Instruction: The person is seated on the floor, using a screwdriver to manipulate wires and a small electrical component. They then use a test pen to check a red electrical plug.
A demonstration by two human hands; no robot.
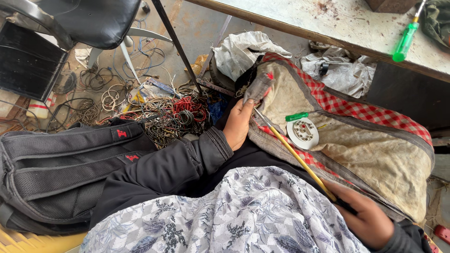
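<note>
Long yellow rod (295,157) slants across the lap, its near end buried in the right hand (368,220), fingers closed round it. Far tip meets a small grey piece (257,88), blurred, pinched in the left hand (238,124). White round part (303,132) lies just right on the dirty cloth (375,154).

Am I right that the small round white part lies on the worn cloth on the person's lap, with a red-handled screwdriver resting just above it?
Not quite: the small screwdriver above the round white part has a green handle, not red, as the head view shows. The part does lie on the worn cloth on the person's lap.
</note>
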